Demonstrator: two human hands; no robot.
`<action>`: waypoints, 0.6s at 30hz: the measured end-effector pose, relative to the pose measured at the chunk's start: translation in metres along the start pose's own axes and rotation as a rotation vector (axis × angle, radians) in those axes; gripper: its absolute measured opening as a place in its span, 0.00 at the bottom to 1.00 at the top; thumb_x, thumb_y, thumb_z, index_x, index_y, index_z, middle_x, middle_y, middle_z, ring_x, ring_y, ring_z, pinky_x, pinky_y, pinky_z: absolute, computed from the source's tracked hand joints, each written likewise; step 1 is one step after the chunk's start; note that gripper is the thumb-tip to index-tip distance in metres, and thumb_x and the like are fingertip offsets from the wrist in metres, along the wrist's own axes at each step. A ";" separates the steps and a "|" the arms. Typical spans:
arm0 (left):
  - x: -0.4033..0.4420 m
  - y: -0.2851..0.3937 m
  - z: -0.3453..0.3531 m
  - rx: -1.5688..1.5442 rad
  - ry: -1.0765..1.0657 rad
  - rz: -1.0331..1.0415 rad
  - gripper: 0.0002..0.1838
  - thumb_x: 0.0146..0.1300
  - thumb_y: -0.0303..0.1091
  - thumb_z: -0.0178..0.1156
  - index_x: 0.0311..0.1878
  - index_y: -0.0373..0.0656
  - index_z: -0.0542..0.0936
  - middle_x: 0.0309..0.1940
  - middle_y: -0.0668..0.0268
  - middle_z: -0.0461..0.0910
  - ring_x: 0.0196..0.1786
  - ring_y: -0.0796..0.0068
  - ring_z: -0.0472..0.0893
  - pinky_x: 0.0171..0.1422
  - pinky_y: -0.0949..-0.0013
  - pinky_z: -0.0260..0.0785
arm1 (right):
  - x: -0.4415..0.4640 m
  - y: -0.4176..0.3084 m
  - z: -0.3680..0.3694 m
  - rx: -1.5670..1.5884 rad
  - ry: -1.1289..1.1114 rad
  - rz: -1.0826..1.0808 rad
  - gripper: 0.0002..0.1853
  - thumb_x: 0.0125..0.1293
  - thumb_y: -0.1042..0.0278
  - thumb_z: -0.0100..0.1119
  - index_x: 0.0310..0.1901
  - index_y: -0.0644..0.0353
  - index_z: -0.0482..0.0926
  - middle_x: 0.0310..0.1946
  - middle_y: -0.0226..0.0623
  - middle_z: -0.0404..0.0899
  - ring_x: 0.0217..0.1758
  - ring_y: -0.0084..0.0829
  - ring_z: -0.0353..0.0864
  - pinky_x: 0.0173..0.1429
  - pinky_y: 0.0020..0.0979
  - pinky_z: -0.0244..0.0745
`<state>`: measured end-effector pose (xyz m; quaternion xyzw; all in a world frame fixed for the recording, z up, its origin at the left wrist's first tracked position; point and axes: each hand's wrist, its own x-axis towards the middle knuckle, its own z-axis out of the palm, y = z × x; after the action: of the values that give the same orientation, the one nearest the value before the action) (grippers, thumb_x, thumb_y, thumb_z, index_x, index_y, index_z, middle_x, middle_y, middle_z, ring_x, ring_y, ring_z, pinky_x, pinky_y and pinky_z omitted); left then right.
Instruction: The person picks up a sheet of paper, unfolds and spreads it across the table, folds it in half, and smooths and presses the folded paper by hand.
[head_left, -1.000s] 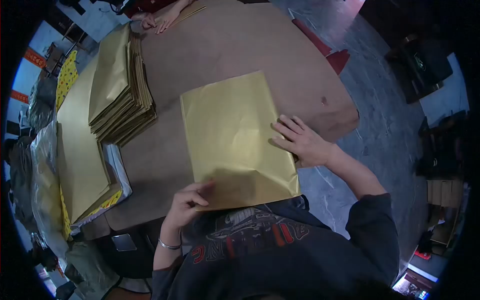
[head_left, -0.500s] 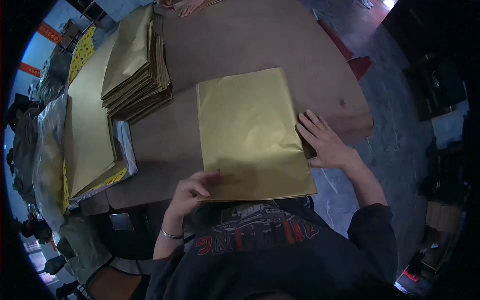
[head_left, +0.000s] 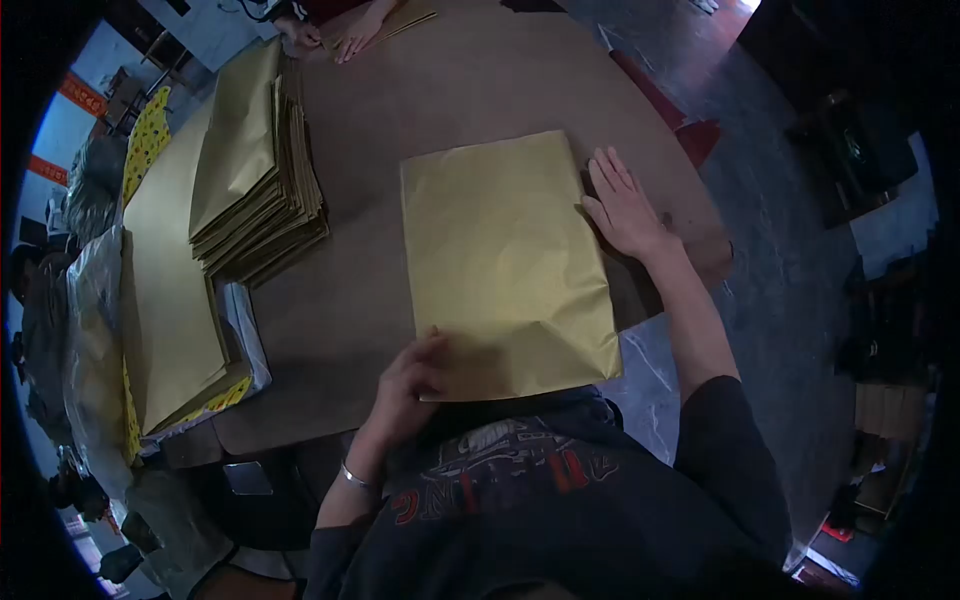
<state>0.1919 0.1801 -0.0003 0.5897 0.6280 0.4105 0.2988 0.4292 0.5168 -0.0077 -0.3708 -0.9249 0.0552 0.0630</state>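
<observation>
A folded sheet of gold paper lies in front of me on the brown table, its near edge reaching over the table's edge toward my body. My left hand is closed on its near left corner, with a fingertip on the top face and the other fingers curled at the side. Flat along the right edge of the paper rests my right hand, fingers stretched out and the thumb beside the edge. Creases run across the paper's lower right corner, near the right forearm.
A thick stack of folded gold paper stands at the left, beside larger flat gold sheets on yellow-patterned wrapping. Across the brown table, another person's hands work on paper. A plastic-wrapped bundle sits at the far left.
My right hand has slid away from me along the paper's right edge. The lower right corner looks more creased and lifted. Another person's hands show more fully at the far side.
</observation>
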 end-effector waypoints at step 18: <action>0.026 -0.005 -0.019 0.703 -0.298 0.153 0.25 0.57 0.38 0.60 0.60 0.60 0.80 0.73 0.60 0.63 0.76 0.52 0.60 0.73 0.34 0.51 | 0.064 -0.031 0.017 -0.107 -0.159 -0.255 0.43 0.74 0.35 0.35 0.75 0.65 0.51 0.79 0.49 0.43 0.83 0.42 0.38 0.83 0.48 0.34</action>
<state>0.1695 0.2029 0.0071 0.7544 0.6344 0.1012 0.1347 0.3598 0.5383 -0.0150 -0.2476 -0.9682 0.0267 -0.0236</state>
